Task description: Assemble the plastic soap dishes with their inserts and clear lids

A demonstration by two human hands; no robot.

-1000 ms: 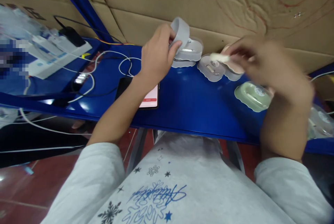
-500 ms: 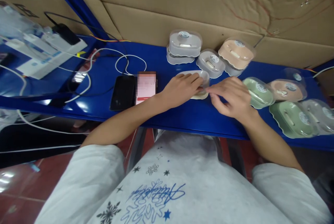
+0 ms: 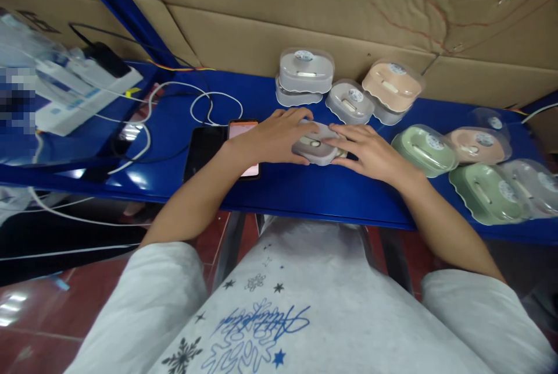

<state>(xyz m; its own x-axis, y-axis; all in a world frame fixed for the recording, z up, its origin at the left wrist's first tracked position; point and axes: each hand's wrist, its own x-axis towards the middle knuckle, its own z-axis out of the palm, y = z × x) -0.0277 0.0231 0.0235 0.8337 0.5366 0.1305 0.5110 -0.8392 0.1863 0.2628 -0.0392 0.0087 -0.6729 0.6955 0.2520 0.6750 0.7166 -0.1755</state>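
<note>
A small box with a greyish see-through lid (image 3: 321, 154) lies on the blue table between my two hands. My left hand (image 3: 281, 136) grips its left side, fingers bent over the top and the thumb at the near edge. On the right side my right hand (image 3: 364, 150) holds the same box, its fingers reaching onto the lid. A bit of cream-coloured rim shows beside the right fingers. Behind are a stack of grey boxes (image 3: 307, 74), a single grey box (image 3: 350, 103) and a peach box (image 3: 392, 86) on top of another grey one.
Green boxes (image 3: 425, 148), a peach box (image 3: 477, 144) and a grey box stand at the right. Left of my hands lie a black phone (image 3: 203, 150) and a lit phone (image 3: 250, 170). White cables and a power strip (image 3: 65, 115) are farther left. Cardboard (image 3: 261, 31) rises behind.
A greyish lid now shows between my hands, where an open tray was. Both hands have spread over its sides, and my left forearm now covers part of the lit phone.
</note>
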